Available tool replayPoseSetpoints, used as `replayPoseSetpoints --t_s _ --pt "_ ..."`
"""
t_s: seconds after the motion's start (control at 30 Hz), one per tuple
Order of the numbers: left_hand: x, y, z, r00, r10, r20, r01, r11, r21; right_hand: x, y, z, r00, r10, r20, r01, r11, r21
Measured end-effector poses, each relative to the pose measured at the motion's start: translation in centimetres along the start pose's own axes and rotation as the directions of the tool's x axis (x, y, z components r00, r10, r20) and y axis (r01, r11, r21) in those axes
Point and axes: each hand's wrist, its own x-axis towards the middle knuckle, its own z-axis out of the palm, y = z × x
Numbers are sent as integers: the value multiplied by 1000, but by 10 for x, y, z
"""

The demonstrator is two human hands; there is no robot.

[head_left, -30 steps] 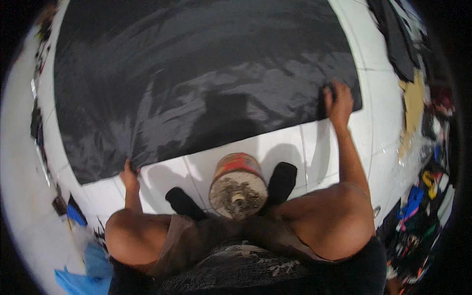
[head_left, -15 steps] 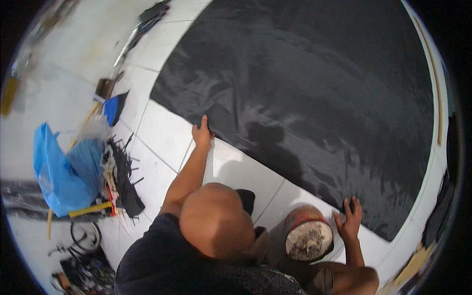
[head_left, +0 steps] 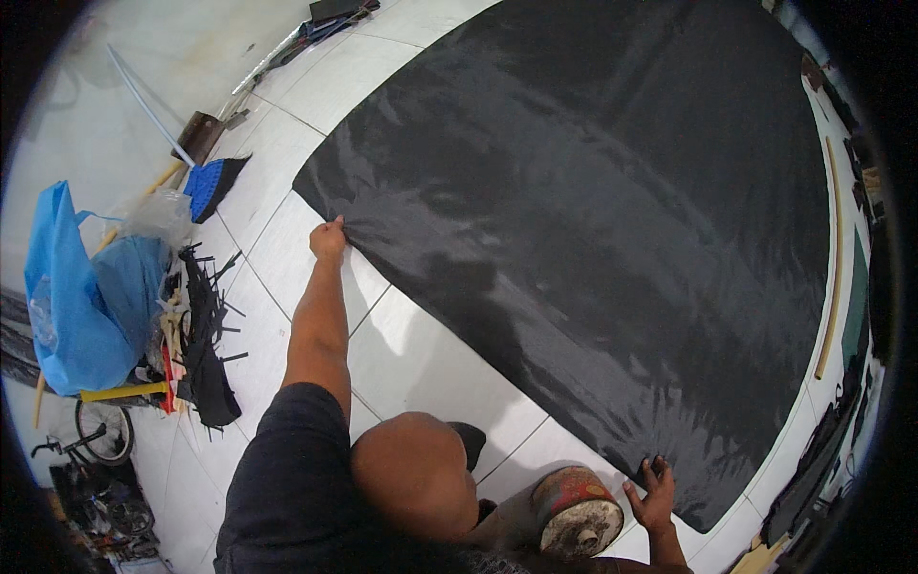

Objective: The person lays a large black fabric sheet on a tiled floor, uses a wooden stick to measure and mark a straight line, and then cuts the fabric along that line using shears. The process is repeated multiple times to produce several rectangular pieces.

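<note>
A large sheet of black, slightly shiny fabric [head_left: 593, 210] lies spread over white floor tiles, its near edge slanting toward me. My left hand [head_left: 329, 237] is closed on that edge near the left corner, and creases run out from the grip. Close to the right corner, my right hand [head_left: 654, 495] rests on the fabric with its fingers spread and the thumb apart, by the edge. Small wrinkles fan out from its fingertips. Beside this hand, near my legs, stands a worn red cylindrical can [head_left: 579, 512] with a stained, pale end.
At left are a blue bag [head_left: 81, 297], a blue broom head [head_left: 212, 187], a heap of black scraps [head_left: 208, 344] and a yellow bar [head_left: 124, 391]. A small bicycle [head_left: 96, 435] is at lower left. A thin wooden stick [head_left: 830, 258] lies along the right side.
My left hand has moved left along the fabric's edge toward the corner and closed on it. Creases now stretch between the hands. My right hand stays near the right corner.
</note>
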Motion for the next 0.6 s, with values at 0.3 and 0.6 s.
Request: replayPoseSetpoints --t_s 0.3,0.6 --pt "95 -16 -62 887 90 -453 48 958 284 37 -20 39 985 -128 -119 148 972 181" --pt "-312 58 19 149 802 578 -947 284 -150 4 -7 -3 999 17 -45 -21 996 -81"
